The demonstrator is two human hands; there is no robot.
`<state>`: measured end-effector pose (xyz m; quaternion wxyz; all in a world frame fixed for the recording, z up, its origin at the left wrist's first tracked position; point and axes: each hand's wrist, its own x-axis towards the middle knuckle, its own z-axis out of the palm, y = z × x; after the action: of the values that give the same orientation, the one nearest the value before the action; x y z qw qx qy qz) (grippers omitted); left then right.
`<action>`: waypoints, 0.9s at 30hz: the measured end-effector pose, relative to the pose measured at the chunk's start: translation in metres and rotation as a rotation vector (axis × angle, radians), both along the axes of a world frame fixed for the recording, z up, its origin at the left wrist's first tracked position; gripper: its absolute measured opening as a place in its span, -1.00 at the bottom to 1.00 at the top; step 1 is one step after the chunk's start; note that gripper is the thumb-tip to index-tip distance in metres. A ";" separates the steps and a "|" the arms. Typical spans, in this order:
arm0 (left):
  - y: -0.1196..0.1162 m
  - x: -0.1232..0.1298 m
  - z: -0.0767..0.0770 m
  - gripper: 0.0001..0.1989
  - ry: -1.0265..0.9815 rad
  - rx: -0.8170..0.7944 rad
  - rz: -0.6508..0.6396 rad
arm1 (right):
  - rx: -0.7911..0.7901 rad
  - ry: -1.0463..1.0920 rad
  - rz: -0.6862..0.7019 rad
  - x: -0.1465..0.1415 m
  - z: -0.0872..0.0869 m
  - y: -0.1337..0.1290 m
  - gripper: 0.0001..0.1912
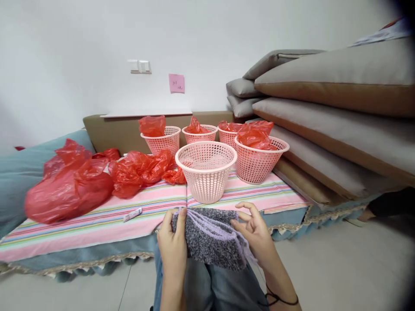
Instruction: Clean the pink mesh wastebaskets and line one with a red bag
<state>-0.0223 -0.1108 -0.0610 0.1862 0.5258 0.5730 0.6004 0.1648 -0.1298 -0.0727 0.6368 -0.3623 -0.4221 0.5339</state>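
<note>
Above my knees is a dark grey, fuzzy cloth bundle (212, 250) with lavender edging. Several lavender edges lie layered along its top, like a folded cloth or a stack; I cannot tell which. My left hand (175, 235) grips its left end, thumb in front and fingers behind. At the right end, my right hand (253, 229) has its thumb against the lavender edge, with the index finger bent and raised; its other fingers are partly hidden. Just beyond the cloth stands a pink plastic basket (207, 183) with nothing visible inside.
Behind it stand more pink baskets (254, 166) holding red plastic bags (256, 136). Filled red bags (69, 192) lie at the left on a striped cover (136, 229), near a small white packet (132, 214). Stacked grey-brown cushions (337, 82) rise at the right.
</note>
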 end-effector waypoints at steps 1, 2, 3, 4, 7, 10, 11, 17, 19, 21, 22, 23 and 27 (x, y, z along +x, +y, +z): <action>-0.002 0.000 -0.001 -0.65 -0.024 0.007 0.006 | 0.010 -0.006 -0.028 -0.002 -0.001 0.001 -0.66; -0.003 -0.001 -0.002 -0.67 -0.048 0.017 0.015 | 0.031 -0.025 -0.053 -0.004 -0.003 0.002 -0.70; -0.005 -0.001 -0.003 -0.68 -0.071 0.028 0.029 | 0.060 -0.057 -0.070 -0.004 -0.004 0.002 -0.73; -0.007 -0.001 -0.003 -0.69 -0.091 0.036 0.050 | 0.093 -0.098 -0.071 -0.004 -0.005 0.002 -0.74; -0.011 -0.002 -0.005 -0.68 -0.133 0.051 0.146 | 0.151 -0.181 0.026 0.000 -0.007 0.000 -0.67; -0.012 -0.001 -0.006 -0.67 -0.154 0.030 0.233 | 0.154 -0.166 0.152 0.002 -0.006 -0.003 -0.39; -0.011 0.000 -0.007 -0.67 -0.155 0.022 0.243 | 0.161 -0.198 0.168 0.002 -0.006 -0.003 -0.29; -0.001 -0.002 -0.010 -0.75 -0.008 0.030 0.061 | 0.117 -0.420 -0.064 -0.014 -0.007 0.007 -0.58; 0.002 -0.005 -0.013 -0.78 0.043 0.035 0.026 | 0.039 -0.306 -0.132 -0.020 -0.012 0.014 -0.54; 0.006 -0.010 -0.019 -0.80 0.056 0.025 0.028 | -0.045 -0.235 -0.144 -0.023 -0.020 0.020 -0.49; 0.008 -0.012 -0.023 -0.80 0.052 0.011 0.035 | -0.070 -0.225 -0.133 -0.024 -0.024 0.022 -0.49; 0.011 -0.015 -0.028 -0.79 0.047 -0.010 0.038 | -0.084 -0.230 -0.108 -0.025 -0.028 0.025 -0.51; 0.025 -0.026 -0.050 -0.74 -0.019 -0.127 0.045 | -0.121 -0.206 -0.025 -0.030 -0.044 0.039 -0.62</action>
<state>-0.0485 -0.0854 -0.1109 0.2112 0.4942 0.6196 0.5720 0.1352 -0.0908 -0.1170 0.5735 -0.4582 -0.4478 0.5104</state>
